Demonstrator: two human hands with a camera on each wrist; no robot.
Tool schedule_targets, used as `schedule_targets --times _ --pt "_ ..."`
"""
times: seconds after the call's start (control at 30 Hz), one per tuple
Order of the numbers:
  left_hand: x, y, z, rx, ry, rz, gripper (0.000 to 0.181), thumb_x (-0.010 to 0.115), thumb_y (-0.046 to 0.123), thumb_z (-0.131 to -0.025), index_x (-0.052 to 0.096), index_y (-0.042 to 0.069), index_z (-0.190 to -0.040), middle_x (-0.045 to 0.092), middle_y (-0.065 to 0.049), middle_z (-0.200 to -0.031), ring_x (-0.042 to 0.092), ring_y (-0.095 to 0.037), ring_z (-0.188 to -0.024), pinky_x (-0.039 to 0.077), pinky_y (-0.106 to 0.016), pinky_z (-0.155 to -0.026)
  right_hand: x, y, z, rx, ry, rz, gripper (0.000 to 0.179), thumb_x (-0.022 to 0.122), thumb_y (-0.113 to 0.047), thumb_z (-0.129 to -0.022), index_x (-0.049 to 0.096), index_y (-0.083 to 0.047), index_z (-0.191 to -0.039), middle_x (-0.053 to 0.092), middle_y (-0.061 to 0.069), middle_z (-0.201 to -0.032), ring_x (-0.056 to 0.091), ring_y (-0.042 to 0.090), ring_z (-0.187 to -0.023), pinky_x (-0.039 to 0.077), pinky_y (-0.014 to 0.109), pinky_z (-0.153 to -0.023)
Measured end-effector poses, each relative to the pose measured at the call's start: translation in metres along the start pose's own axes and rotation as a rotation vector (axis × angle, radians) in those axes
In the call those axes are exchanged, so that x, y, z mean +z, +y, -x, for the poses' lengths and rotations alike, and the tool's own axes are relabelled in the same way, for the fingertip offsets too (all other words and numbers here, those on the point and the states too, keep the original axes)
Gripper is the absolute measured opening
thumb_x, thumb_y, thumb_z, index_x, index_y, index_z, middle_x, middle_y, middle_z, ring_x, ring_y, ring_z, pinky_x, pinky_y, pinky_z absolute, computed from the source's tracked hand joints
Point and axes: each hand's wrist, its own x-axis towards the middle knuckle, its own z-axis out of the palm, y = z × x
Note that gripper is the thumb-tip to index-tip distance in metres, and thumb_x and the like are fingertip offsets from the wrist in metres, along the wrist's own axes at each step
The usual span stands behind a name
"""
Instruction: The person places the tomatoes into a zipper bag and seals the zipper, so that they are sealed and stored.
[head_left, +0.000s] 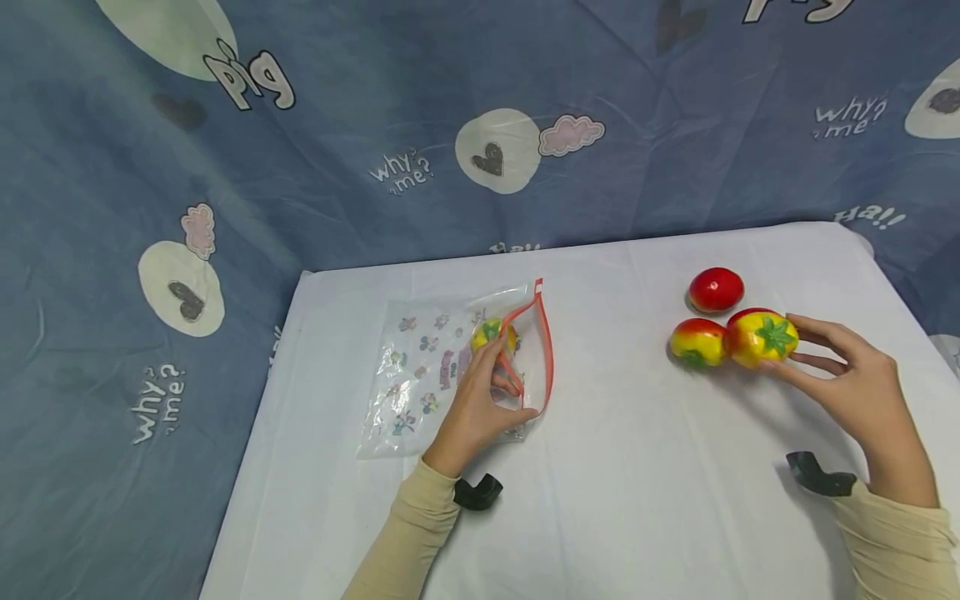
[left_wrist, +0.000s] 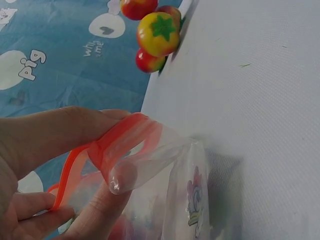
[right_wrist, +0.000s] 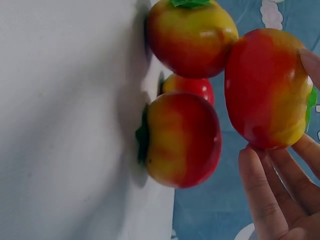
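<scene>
My left hand (head_left: pixel 476 392) holds open the mouth of a clear zip bag (head_left: pixel 405 375) printed with small pictures. Its red zip edge (left_wrist: pixel 70 170) runs between the thumb and fingers. One yellow persimmon with a green leafy top (head_left: pixel 489 332) shows inside, partly behind the fingers. Over on the right, my right hand (head_left: pixel 855 375) grips a red and yellow persimmon (right_wrist: pixel 267 90) between thumb and fingertips, its green top facing me. Close by lie a red persimmon (head_left: pixel 716 290) and a yellow-red one (head_left: pixel 697 342); a third (right_wrist: pixel 185 140) is mostly hidden behind the held fruit in the head view.
A white cloth (head_left: pixel 622 483) covers the table. Behind it and along its left side hangs a blue printed curtain (head_left: pixel 360 108). Each wrist wears a black camera mount, one (head_left: pixel 478 492) on the left and another (head_left: pixel 821 475) on the right.
</scene>
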Motion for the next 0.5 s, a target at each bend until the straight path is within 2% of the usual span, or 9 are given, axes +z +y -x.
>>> schedule_targets --times 0.17,0.3,0.5 --pt "0.0004 0.0022 0.0015 0.002 0.007 -0.008 0.118 0.096 0.006 -0.067 0.028 0.01 -0.163 0.029 -0.004 -0.166 0.064 -0.014 -0.093 0.059 -0.04 -0.093 0.0014 -0.0041 -0.0007 -0.026 0.007 -0.014 0.069 0.086 -0.017 -0.085 0.057 -0.01 -0.148 0.06 0.01 -0.143 0.041 -0.019 -0.111 0.04 -0.008 -0.084" --pt "0.0009 0.0033 0.0019 0.037 0.019 -0.026 0.124 0.096 0.003 -0.067 0.022 0.013 -0.166 0.019 0.001 -0.171 0.062 -0.015 -0.096 0.061 -0.039 -0.089 0.002 -0.0065 -0.0011 -0.041 0.015 -0.02 0.069 0.086 -0.016 -0.085 0.058 -0.01 -0.147 0.06 0.011 -0.141 0.042 -0.019 -0.112 0.04 -0.008 -0.085" --pt "0.0017 0.0008 0.0 0.074 0.038 -0.009 0.126 0.096 -0.001 -0.066 0.021 0.014 -0.166 0.022 0.001 -0.171 0.063 -0.016 -0.095 0.064 -0.037 -0.079 0.0025 -0.0075 -0.0016 -0.061 0.024 -0.028 0.067 0.086 -0.013 -0.084 0.058 -0.008 -0.145 0.061 -0.011 -0.136 0.042 -0.02 -0.112 0.04 -0.007 -0.085"
